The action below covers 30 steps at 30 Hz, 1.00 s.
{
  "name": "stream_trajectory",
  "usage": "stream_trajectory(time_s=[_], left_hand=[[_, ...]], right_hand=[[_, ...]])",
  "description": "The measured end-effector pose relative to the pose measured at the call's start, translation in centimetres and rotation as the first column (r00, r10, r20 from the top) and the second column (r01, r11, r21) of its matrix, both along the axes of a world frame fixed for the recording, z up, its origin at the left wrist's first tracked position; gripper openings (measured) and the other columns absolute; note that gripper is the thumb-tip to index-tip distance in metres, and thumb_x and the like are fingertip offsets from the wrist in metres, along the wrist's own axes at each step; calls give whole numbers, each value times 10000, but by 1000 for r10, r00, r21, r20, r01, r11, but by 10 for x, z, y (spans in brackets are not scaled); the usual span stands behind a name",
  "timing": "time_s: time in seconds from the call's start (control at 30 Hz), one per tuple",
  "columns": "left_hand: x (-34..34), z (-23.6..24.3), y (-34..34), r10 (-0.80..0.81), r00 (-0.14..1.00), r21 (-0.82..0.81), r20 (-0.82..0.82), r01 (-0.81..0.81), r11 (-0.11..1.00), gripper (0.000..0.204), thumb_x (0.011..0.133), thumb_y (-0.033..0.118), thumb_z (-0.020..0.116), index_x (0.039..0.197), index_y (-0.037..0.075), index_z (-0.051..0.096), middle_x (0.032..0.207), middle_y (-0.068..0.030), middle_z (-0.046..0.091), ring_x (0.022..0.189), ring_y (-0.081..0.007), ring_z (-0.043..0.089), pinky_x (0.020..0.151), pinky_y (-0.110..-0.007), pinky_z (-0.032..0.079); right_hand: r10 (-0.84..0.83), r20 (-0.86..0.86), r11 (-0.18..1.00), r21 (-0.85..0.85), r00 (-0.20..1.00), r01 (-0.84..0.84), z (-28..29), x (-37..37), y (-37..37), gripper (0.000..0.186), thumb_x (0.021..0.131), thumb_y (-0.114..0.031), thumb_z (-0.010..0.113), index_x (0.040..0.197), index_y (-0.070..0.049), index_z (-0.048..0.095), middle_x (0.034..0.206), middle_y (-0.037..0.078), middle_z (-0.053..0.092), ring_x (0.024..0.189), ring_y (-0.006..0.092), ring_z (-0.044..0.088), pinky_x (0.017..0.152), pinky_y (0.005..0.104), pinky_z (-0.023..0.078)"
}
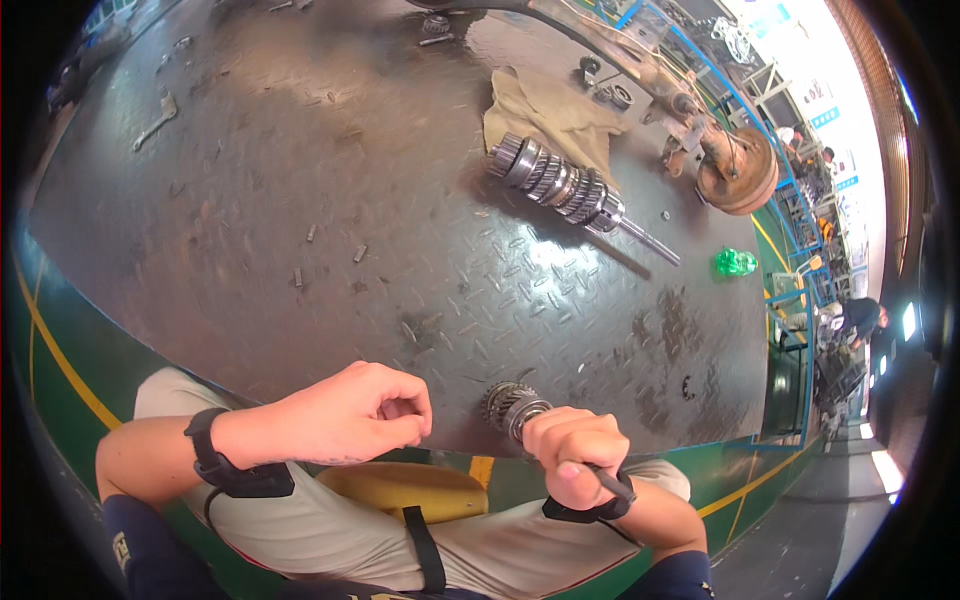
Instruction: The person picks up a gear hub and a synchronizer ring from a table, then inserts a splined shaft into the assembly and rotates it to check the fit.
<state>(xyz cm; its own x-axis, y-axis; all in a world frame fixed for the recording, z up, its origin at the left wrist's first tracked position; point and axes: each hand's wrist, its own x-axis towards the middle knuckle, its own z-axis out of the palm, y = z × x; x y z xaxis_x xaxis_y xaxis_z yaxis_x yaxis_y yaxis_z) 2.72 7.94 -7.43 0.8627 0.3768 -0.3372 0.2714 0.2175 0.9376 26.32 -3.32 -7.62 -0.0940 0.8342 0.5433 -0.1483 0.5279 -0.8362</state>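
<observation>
At the table's near edge, my right hand (575, 450) is wrapped round the shaft of a geared shaft (510, 406). Its toothed gears point toward the table, and the dark shaft end sticks out below my fist. My left hand (345, 415) hovers just over the edge, to the left of those gears, with fingers curled in toward the thumb. Whatever may be inside them is hidden. Farther off, a larger shaft stacked with gears (565, 185) lies on the metal table (250, 190), partly against a tan cloth (555, 110).
A rusty axle with a drum (740, 172) lies along the far right. Near the right edge is a green bottle (736, 262). A wrench (156, 124) and small metal pins (359, 254) lie leftward. Below me is a yellow stool (405, 488). People work beyond.
</observation>
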Motion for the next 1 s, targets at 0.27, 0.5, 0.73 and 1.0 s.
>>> stream_trajectory(time_s=[0.27, 0.5, 0.73, 1.0], left_hand=[[4, 11, 7, -116, 988, -43, -102, 112, 993, 120, 896, 91, 567, 926, -12, 623, 802, -46, 663, 721, -72, 587, 630, -241, 468], [-1, 9, 6, -107, 989, -67, -100, 100, 993, 131, 905, 103, 568, 934, -14, 622, 763, -34, 635, 653, -52, 532, 563, -241, 439], [-9, 6, 6, -56, 998, 4, -15, 56, 998, 141, 918, 115, 565, 925, -19, 610, 730, -34, 620, 582, -36, 502, 503, -227, 407], [-14, 12, 8, -72, 996, -44, -51, 70, 997, 137, 909, 108, 564, 923, -21, 609, 708, -33, 607, 600, -52, 517, 524, -237, 422]], right_hand=[[-152, -369, 919, -395, 917, -7, 0, 22, 14, 350, 870, -166, 483, 582, -106, 295, 468, -19, 300, 416, 114, 239, 404, 293, 217], [-174, -302, 833, -553, 937, -24, 10, 12, 35, 322, 852, -107, 454, 572, -91, 295, 467, 7, 306, 420, 101, 244, 400, 279, 207], [-220, -163, 755, -653, 962, 62, 22, -13, 50, 318, 845, 5, 435, 571, -68, 289, 474, 7, 325, 417, 77, 252, 385, 263, 201], [-204, -59, 764, -634, 977, 121, 21, -19, 49, 313, 819, 54, 426, 565, -52, 278, 483, 0, 345, 425, 62, 260, 382, 259, 203]])
